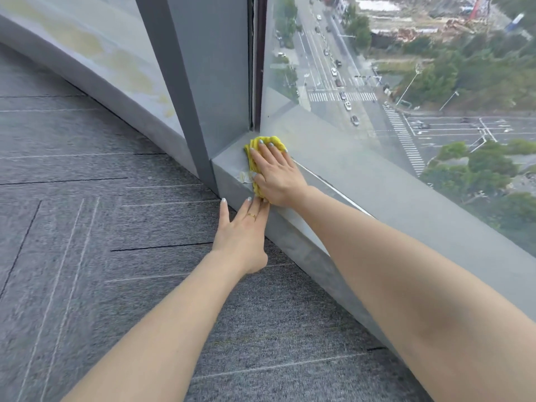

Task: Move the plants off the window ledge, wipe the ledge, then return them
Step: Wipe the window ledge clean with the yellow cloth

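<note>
A yellow cloth (277, 142) lies on the grey window ledge (362, 181), close to the corner by the grey window post (208, 82). My right hand (275, 175) presses flat on the cloth with straight fingers. A white label sticks out from under the cloth at its left edge. My left hand (242, 230) is held with straight fingers against the front face of the ledge, just below the cloth. No plants are in view.
Grey carpet tiles (116, 227) cover the floor on the left and below. The window glass (406, 82) rises right behind the ledge, with a street far below. A second ledge and pane (87, 53) curve away at top left.
</note>
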{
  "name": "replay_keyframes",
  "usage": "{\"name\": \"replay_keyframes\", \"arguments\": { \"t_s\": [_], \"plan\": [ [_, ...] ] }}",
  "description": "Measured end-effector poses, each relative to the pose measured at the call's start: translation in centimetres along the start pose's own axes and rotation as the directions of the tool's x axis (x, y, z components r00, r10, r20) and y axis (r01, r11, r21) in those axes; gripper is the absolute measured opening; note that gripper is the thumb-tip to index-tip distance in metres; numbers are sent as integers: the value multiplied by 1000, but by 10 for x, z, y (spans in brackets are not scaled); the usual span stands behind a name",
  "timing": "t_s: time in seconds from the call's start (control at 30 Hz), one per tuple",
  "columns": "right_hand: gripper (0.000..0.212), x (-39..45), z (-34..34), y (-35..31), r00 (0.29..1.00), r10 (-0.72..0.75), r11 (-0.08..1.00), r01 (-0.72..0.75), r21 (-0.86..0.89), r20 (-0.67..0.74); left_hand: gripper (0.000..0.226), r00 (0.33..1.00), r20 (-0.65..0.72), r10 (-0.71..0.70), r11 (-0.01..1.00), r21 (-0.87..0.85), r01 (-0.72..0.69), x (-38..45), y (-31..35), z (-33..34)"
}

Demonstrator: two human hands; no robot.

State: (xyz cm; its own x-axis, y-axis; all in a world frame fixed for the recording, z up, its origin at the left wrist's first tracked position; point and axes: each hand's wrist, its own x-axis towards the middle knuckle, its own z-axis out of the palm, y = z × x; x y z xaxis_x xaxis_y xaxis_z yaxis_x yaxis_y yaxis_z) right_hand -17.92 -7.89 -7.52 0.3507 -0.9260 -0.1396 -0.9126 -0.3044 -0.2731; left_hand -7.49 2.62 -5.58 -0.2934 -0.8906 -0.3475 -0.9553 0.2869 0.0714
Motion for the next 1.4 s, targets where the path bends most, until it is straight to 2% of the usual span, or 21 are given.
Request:
{"name": "replay_keyframes", "arguments": {
  "t_s": [0.17,0.23,0.33,0.5,0.6,0.73,0.9,0.97,1.03,1.1,1.13,1.17,1.2,1.23,1.3,1.37,1.4],
  "plan": [
    [55,-39,0,5,997,-73,997,74,29,-26,79,997,-9,70,990,126,-69,-14,-11,5],
    [53,-71,3,12,998,-46,998,48,50,-49,77,999,12,42,985,165,-44,-30,-25,13],
    [52,-125,7,30,997,48,998,-45,54,-59,78,999,-9,-31,994,100,32,-43,-34,15],
    [60,-220,12,71,985,156,987,-153,50,-72,79,992,-114,-54,999,-13,53,-19,-12,0],
    [57,-264,17,88,961,258,966,-255,38,-101,79,995,-40,-87,996,-30,86,-7,-5,1],
    [63,-286,28,84,923,371,929,-368,49,-100,76,985,167,-53,998,37,48,-5,-2,18],
    [71,-287,35,73,902,393,911,-408,-58,-177,74,972,233,-28,999,39,19,-2,0,35],
    [82,-286,40,67,905,381,914,-400,-73,-191,73,968,246,-39,999,-17,45,-8,5,37],
    [94,-285,44,58,896,409,905,-423,-51,-171,73,960,271,-76,983,-142,118,-24,12,37],
    [88,-283,41,46,882,450,892,-451,26,-141,73,943,313,-112,919,-328,218,-52,21,34],
    [79,-282,34,40,869,479,877,-466,118,-125,72,935,338,-110,859,-441,260,-68,25,30],
    [69,-280,22,33,848,526,830,-491,265,-74,71,923,376,-85,770,-562,300,-85,29,22],
    [59,-278,4,24,808,589,727,-537,428,13,68,906,420,-52,653,-672,349,-102,34,9],
    [51,-277,-14,13,749,650,566,-590,575,128,65,889,457,-30,517,-754,405,-119,39,-4],
    [45,-274,-49,-12,622,702,154,-608,779,347,56,851,525,-28,260,-818,514,-150,45,-29],
    [46,-278,-82,-42,537,668,-200,-538,819,515,46,811,584,-37,42,-810,586,-180,48,-54],
    [46,-282,-97,-58,521,630,-314,-508,802,576,41,798,601,-36,-57,-799,599,-195,50,-69]
  ]
}}
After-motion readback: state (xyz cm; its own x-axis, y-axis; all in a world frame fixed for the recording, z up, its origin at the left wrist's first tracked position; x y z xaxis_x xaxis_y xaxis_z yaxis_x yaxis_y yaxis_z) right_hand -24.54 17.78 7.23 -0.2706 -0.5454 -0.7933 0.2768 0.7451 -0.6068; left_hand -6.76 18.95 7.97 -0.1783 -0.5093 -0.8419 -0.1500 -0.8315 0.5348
